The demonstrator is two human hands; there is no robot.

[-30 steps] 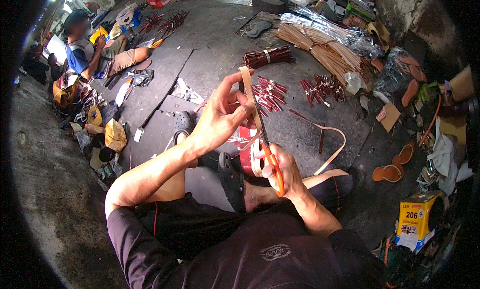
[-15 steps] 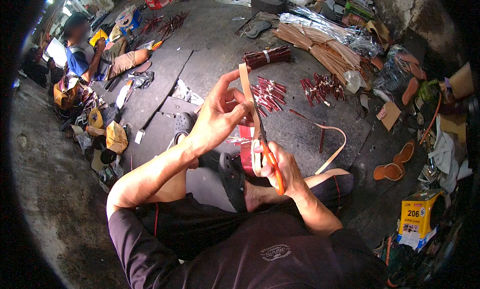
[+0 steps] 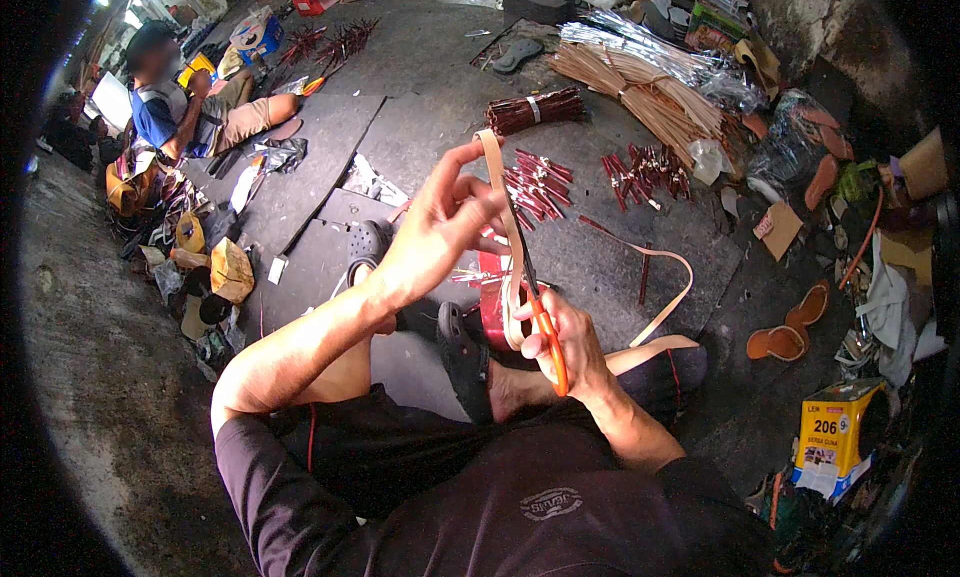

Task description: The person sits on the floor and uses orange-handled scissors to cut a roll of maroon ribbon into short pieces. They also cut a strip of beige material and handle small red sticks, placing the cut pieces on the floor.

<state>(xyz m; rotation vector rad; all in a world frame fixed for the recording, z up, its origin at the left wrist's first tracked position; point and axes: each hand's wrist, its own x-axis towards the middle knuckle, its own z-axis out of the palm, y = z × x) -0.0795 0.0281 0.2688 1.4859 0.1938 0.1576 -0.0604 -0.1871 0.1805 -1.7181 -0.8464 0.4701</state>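
Note:
My left hand (image 3: pixel 440 222) is raised in front of me, its fingers curled at a narrow tan strip (image 3: pixel 493 167). The strip's top end bends over my index fingertip, and its length runs down toward my other hand. Orange-handled scissors (image 3: pixel 549 342) are gripped in my right hand (image 3: pixel 580 345). Their dark blades point up and lie along the strip; whether they are open or closed on it I cannot tell. A red, flat-sided object (image 3: pixel 491 312) shows behind the strip, between my feet. Another long tan strip (image 3: pixel 688 282) curves over the floor to the right.
Short dark-red sticks (image 3: pixel 538 185) lie in piles ahead, near a tied dark-red bundle (image 3: pixel 535 110). Farther right are tan strips (image 3: pixel 640 92), sandals (image 3: pixel 790 335) and a yellow can (image 3: pixel 838 432). Another person (image 3: pixel 185 112) sits at the far left beside clutter.
My left thumb has shifted up slightly, and the strip's top end has tilted a little. The scissors and my right hand have dropped slightly.

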